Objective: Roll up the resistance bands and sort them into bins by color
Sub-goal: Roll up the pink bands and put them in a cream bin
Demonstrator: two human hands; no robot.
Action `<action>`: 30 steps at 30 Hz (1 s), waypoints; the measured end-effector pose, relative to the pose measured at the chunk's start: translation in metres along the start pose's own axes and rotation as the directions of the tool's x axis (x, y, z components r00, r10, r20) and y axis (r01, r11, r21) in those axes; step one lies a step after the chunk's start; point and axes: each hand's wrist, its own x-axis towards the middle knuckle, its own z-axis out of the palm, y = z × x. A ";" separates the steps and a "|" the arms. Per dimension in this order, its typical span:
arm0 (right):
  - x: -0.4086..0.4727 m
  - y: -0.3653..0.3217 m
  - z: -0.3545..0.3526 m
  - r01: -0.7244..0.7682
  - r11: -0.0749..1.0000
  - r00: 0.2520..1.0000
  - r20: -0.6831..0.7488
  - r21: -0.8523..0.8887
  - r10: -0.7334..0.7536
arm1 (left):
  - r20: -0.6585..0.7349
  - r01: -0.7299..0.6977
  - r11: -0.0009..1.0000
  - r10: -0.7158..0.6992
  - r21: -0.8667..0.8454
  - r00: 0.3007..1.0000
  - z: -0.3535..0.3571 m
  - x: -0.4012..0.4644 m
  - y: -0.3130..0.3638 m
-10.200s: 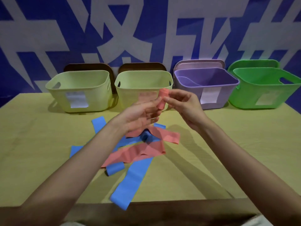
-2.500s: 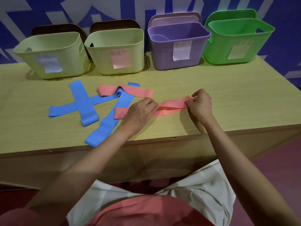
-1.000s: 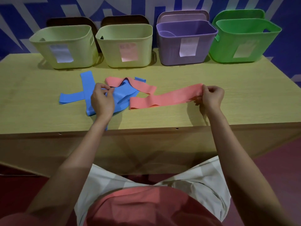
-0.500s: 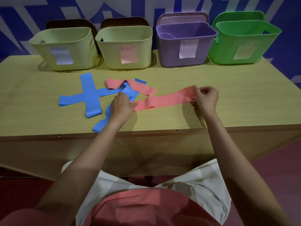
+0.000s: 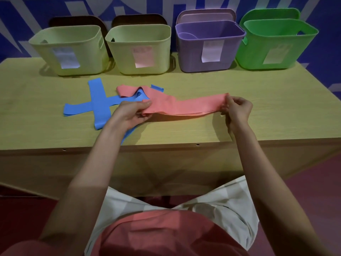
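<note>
Left hand (image 5: 132, 112) has come off the blue bands, now pinching the flat salmon-pink rubber band (image 5: 184, 106); right hand (image 5: 237, 106) pinches the other end. Keep it taut, edges aligned, roll tight.

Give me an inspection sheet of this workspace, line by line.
Surface: wooden table, pale top.
Job's things: pink band stretched between both hands; second pink band lies over the blue bands, which are crossed flat; four bins at the back: two yellow, purple, green, each labelled.
Clutter: nothing seen.
Hands: left hand pinches the band's left end; right hand pinches its right end.
Cables: nothing seen.
Surroundings: blue and white wall; lids stand behind the bins.
</note>
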 end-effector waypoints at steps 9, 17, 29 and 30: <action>0.008 -0.007 -0.008 -0.079 0.991 0.996 0.060 0.109 0.073 | -0.129 -0.166 0.986 0.167 0.021 0.977 -0.018 0.010 -0.001; 0.018 -0.009 0.010 -0.100 0.974 0.987 0.142 0.202 0.072 | -0.163 -0.487 0.816 0.551 0.312 0.819 -0.024 0.019 0.014; 0.094 -0.024 0.067 0.100 0.972 0.964 0.264 -0.214 -0.041 | 0.274 -0.644 0.567 0.603 0.513 0.749 -0.041 -0.005 0.027; 0.099 -0.024 0.070 0.146 0.954 0.955 0.287 -0.261 -0.068 | 0.307 -0.635 0.551 0.573 0.541 0.760 -0.043 -0.006 0.028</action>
